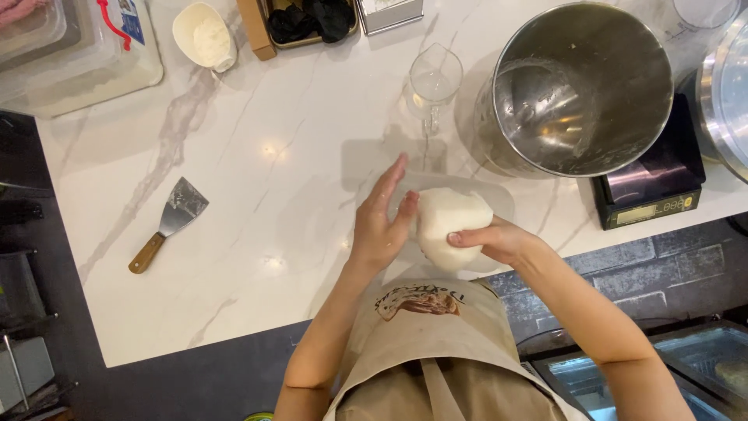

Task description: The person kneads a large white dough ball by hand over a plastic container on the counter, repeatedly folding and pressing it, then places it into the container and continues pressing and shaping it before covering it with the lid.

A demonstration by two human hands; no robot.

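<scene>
Centrally, near the front edge of a white marble-patterned counter (257, 156), lies a ball of white dough (448, 226), rounded, smooth and pale, resting over a translucent plastic sheet or tray (502, 199) whose far corner shows beyond it. Left hand (379, 222): held upright on its edge against the left flank of the dough, fingers straight and together, released rather than gripping, thumb touching the dough's upper left. Right hand (499, 240): cupped round the near right side of the dough, fingers curled onto its surface in a loose grasp, thumb laid across the front. Below the hands, a beige apron (425, 343) with a brown printed emblem on the bib. Left of the hands and well apart, a metal bench scraper with wooden handle (165, 226), lying flat, blade pointing away from the person. Beyond the dough, a small clear glass measuring jug (434, 82), upright. Right of the jug, a large stainless steel mixing bowl (580, 86), its inside bare, standing just beside a black digital kitchen scale (650, 191). At the far edge, a small white scoop-shaped cup of flour (206, 35), a tray holding dark cloth items (312, 19), and a clear lidded plastic container (74, 47) at the far left corner.
</scene>
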